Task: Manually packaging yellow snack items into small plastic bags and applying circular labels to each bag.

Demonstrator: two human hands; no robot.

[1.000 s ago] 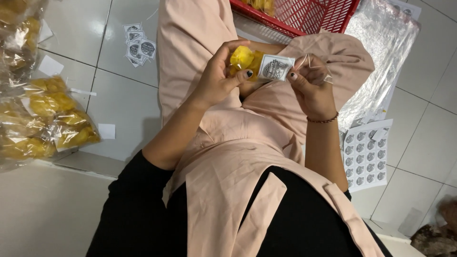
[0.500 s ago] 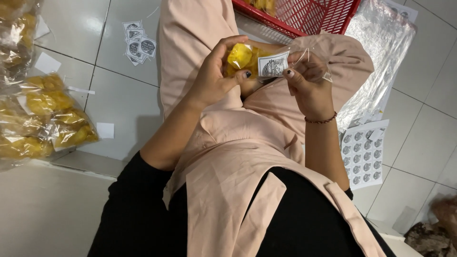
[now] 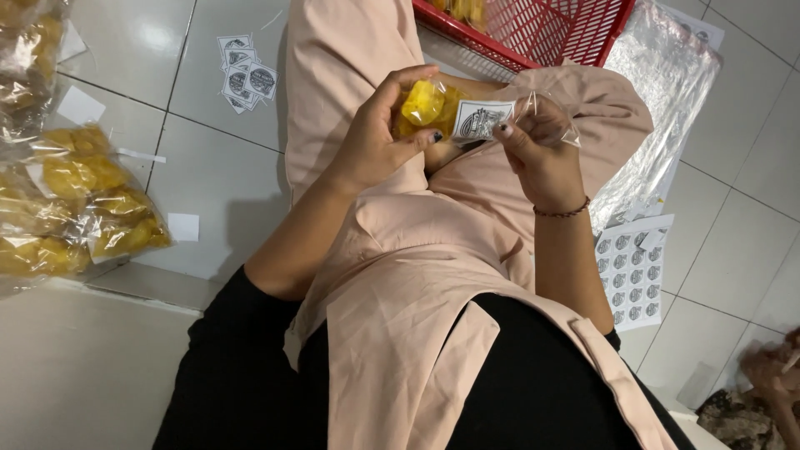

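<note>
A seated person holds a small clear bag of yellow snack pieces (image 3: 427, 107) above the lap, both hands closed on it. The left hand (image 3: 377, 137) cups the bag from below and behind, thumb pressed against its lower edge and fingers curled over its top. The right hand (image 3: 533, 150) pinches the bag's loose open end, the clear plastic bunching over its knuckles. A white label with a dark round emblem (image 3: 479, 121) sits on the bag's face, between the two hands and just beside the right fingertips. A thin beaded bracelet (image 3: 562, 212) circles the right wrist.

Beyond the hands, a red mesh basket (image 3: 550, 29) rests on the tiled floor (image 3: 208, 158), with more yellow packs showing at its near edge. To the right of the right hand lies a stack of empty clear bags (image 3: 667, 100), and below it, near the right forearm, a sheet of round printed stickers (image 3: 635, 271). Left of the left hand, loose cut labels (image 3: 246, 75) lie on the tiles; farther left, well apart, filled bags of yellow snacks (image 3: 75, 200) are heaped together.
</note>
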